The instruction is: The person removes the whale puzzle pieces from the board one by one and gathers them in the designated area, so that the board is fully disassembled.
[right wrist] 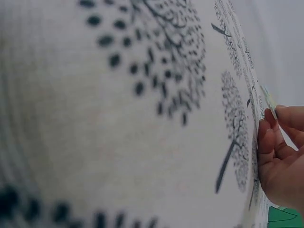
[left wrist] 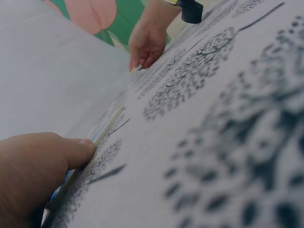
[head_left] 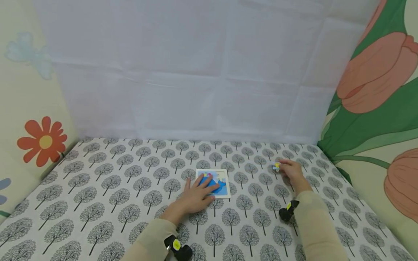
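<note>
A small white-framed picture puzzle (head_left: 225, 196) with a blue whale-like shape lies on the cloth in the head view. My left hand (head_left: 196, 195) rests on it, fingers spread over the picture and covering its left part. In the left wrist view the thumb (left wrist: 78, 153) lies along the puzzle's edge. Off to the right, my right hand (head_left: 292, 173) pinches a small yellow and light-blue puzzle piece (head_left: 276, 167) between thumb and fingertips, close over the cloth. From the right wrist view the thin piece (right wrist: 269, 101) appears edge-on, sticking out past the fingertips.
A white cloth (head_left: 130, 203) printed with grey trees covers the table. Behind it hangs a creased white sheet (head_left: 183, 72). Walls with painted flowers (head_left: 45, 141) flank both sides. Black wrist cameras (head_left: 286, 212) sit over both beige sleeves.
</note>
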The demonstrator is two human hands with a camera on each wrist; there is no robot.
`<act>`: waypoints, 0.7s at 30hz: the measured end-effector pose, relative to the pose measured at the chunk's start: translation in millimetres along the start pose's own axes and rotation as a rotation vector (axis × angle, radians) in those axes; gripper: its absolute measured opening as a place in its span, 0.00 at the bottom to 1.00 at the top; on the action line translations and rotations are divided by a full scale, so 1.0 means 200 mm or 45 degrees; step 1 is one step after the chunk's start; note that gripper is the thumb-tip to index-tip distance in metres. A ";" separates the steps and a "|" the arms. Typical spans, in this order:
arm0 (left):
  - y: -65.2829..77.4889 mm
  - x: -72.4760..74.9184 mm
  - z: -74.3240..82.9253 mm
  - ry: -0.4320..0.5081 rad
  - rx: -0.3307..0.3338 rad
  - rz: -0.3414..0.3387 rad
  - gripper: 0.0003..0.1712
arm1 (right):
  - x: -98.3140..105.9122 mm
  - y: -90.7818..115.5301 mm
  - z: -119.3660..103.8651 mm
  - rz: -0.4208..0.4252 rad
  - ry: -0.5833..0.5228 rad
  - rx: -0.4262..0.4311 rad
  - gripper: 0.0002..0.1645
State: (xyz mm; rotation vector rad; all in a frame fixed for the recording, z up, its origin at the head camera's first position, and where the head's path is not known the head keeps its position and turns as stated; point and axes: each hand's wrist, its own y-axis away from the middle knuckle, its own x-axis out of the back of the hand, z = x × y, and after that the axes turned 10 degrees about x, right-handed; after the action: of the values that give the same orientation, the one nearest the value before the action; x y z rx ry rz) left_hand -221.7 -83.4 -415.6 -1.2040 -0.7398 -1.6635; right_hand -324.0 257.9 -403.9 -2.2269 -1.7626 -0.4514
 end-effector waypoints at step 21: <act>0.00 0.00 0.00 -0.013 0.007 0.000 0.25 | -0.01 -0.01 0.03 -0.010 0.133 0.026 0.19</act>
State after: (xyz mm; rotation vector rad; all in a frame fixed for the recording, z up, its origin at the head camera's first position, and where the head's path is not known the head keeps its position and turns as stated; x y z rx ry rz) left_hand -221.2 -83.3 -415.3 -1.2092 -0.7504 -1.6551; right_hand -326.7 258.9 -410.0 -2.1426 -1.7164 -0.5387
